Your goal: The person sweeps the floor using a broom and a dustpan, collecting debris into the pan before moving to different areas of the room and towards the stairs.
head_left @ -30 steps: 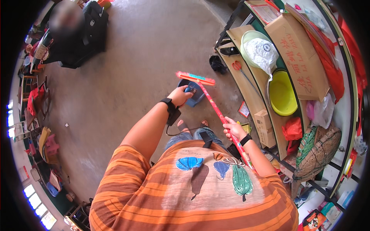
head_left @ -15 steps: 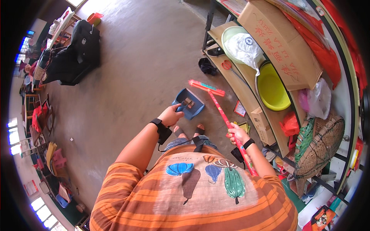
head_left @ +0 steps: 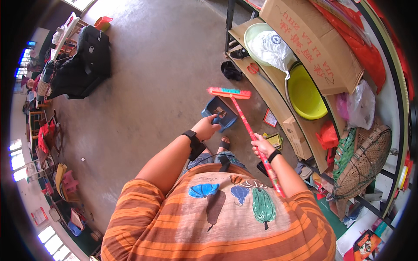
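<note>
My left hand [head_left: 206, 127] is closed round the handle of a blue dustpan [head_left: 227, 114], whose pan has some small brownish scraps in it. A broom [head_left: 242, 115] with a red patterned stick slants up across the view, and my right hand [head_left: 262, 145] grips that stick partway along. Its red head with teal bristles [head_left: 230, 92] lies sideways just beyond the dustpan's far edge; whether it rests on the floor I cannot tell. One sandalled foot [head_left: 224, 143] shows just below the dustpan.
Along the right runs a shelf with a yellow-green basin [head_left: 306, 93], a pale bowl [head_left: 257, 42], a cardboard box [head_left: 311, 48] and a woven basket [head_left: 362, 166]. A black shoe-like item [head_left: 231, 71] lies on the floor beside it. A black-covered object [head_left: 85, 65] stands far left.
The dustpan and my left hand have moved right. The broom head has shifted slightly left and turned more level, and my right hand has moved a little left.
</note>
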{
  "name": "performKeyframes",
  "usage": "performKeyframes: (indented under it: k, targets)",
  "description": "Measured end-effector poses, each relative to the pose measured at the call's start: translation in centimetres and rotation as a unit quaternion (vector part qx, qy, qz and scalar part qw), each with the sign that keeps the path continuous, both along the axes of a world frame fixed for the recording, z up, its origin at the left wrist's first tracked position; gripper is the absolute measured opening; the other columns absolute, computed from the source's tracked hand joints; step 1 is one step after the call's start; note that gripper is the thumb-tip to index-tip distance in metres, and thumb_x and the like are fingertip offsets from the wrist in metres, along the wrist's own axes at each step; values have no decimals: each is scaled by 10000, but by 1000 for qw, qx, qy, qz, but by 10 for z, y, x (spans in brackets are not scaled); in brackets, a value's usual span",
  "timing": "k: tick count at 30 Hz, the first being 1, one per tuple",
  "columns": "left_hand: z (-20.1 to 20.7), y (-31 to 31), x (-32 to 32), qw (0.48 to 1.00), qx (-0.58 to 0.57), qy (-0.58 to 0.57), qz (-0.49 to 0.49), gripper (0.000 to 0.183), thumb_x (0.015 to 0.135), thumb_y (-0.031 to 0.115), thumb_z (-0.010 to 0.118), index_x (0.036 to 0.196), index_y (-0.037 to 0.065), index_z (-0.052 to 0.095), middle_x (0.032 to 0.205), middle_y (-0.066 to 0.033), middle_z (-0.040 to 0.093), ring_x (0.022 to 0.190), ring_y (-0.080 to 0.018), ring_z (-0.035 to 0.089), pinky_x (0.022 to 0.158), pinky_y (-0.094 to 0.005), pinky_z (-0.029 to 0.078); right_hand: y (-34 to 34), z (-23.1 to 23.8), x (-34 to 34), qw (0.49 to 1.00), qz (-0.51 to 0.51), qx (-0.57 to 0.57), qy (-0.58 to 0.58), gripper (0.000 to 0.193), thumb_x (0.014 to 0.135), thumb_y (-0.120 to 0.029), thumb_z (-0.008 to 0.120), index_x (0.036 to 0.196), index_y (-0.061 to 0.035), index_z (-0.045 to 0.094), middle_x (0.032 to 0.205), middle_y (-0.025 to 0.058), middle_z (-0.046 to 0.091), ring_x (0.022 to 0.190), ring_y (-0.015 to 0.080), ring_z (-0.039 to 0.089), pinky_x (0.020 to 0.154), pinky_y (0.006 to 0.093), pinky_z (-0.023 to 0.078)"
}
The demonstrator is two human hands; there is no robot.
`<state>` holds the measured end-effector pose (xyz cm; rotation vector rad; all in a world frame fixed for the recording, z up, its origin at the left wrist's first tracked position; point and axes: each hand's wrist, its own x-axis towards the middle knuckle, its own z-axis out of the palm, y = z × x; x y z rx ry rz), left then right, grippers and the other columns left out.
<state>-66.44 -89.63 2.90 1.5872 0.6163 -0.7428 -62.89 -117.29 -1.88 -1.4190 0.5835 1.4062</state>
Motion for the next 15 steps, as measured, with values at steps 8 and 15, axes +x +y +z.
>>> performKeyframes:
  k: [8, 15]
  targets:
    - [3, 11, -2, 1000, 8, 7, -18, 544, 795, 163, 546, 1289, 65, 341, 557, 6, 418, 412, -77, 380, 370, -229, 324, -13, 6, -4, 998, 5, -11, -62, 631, 809, -143, 493, 1348, -203, 172, 565, 11, 448, 389, 112, 409, 344, 265, 346]
    - [-6, 19, -10, 1000, -9, 11, -20, 512, 798, 153, 521, 1281, 100, 359, 539, 13, 410, 390, -83, 387, 349, -233, 329, -14, -7, -22, 998, -60, -29, -5, 648, 802, -156, 490, 1334, -248, 133, 588, 15, 447, 416, 122, 417, 370, 284, 363]
